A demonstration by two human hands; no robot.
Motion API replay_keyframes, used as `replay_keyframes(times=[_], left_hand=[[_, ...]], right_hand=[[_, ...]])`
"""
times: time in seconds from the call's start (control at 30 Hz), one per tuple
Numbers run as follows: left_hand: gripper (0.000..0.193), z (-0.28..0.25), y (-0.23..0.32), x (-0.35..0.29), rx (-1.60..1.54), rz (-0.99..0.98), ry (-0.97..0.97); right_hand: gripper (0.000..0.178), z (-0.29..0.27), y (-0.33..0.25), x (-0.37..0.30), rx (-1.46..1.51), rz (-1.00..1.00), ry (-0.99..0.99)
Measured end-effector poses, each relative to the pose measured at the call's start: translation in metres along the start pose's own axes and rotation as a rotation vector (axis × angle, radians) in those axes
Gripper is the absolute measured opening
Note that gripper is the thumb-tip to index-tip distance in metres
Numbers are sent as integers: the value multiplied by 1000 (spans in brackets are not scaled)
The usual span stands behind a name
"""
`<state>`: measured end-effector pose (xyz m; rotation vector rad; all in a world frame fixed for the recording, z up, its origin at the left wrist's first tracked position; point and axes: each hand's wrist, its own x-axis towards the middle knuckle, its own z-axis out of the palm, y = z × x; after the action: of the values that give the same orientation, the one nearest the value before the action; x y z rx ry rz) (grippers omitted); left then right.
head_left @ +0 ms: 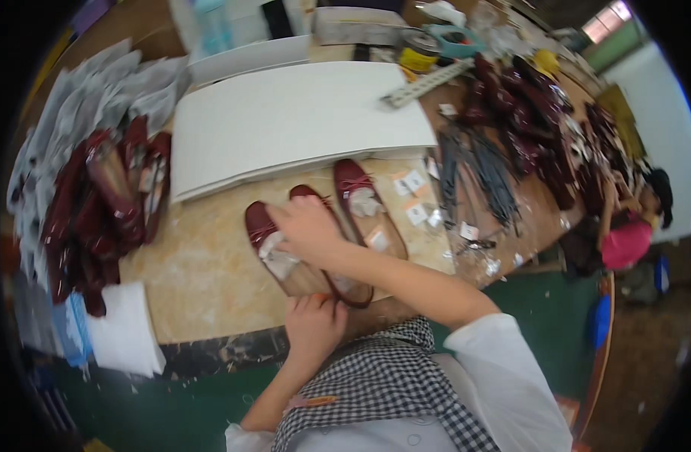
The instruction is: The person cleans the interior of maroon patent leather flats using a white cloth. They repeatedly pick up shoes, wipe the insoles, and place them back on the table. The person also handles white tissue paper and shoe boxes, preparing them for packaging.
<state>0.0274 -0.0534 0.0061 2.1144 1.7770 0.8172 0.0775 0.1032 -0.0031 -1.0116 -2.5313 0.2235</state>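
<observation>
A dark red ballet flat (256, 220) with crumpled white paper inside lies toe-away in front of me. My left hand (314, 325) has its fingers curled over that shoe's heel. Across its front part reaches my right hand (309, 230), fingers bent at the bow and the paper; their tips are partly hidden. Under my right hand and wrist is a second dark red flat (360, 295), mostly covered. To its right a third flat (351, 177) shows its bow, paper stuffing and a small white label (377, 239) on the insole.
A white box (293, 120) stands behind the shoes. Glossy dark red shoes (108, 188) are piled at left beside grey wrapping paper (89, 98) and white sheets (125, 328). At right are small labels (415, 194), dark straps (481, 177) and more shoes (522, 113). Another person (628, 226) sits farther right.
</observation>
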Motion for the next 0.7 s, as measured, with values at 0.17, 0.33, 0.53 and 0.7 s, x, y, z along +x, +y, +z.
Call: replay_keyframes(times=[0.17,0.33,0.53,0.7], left_hand=[[16,-6,3,9,25,36,-17],[41,-34,-40,-3,-86,-289,237],[59,-4,-72,4,-587,-623,119],[55,-25,-81,-21,-2121,-489,95]], right_hand=[[49,10,7,11,74,22,83],[20,-90,127,-87,295,414,477],[35,-108,227,-176,-200,999,130],[22,-127,210,-170,-139,962,241]])
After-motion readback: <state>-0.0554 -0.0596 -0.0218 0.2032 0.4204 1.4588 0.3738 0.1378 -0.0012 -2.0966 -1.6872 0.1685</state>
